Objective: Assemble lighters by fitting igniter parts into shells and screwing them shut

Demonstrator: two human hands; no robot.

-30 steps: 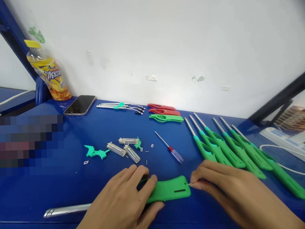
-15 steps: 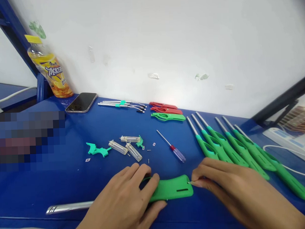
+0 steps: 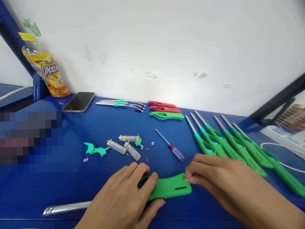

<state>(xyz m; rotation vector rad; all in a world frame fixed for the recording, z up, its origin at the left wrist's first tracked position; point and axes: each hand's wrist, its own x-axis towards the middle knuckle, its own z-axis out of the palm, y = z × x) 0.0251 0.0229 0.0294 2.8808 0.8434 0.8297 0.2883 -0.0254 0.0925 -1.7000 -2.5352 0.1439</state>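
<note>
Left hand (image 3: 125, 197) grip clamped on the 9 o'clock end of the green lighter handle (image 3: 171, 187), right hand (image 3: 220, 182) grip pinched together at its 3 o'clock end, handle flat on the blue surface (image 3: 45, 185), long axis 9-to-3, metal tube (image 3: 67, 208) out at 9, screwdriver (image 3: 172, 150) at 12.

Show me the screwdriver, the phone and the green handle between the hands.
screwdriver (image 3: 171, 147): head view, on its red collar.
phone (image 3: 79, 101): head view, middle of its dark screen.
green handle (image 3: 170, 187): head view, on its flat side near the slot.
</note>
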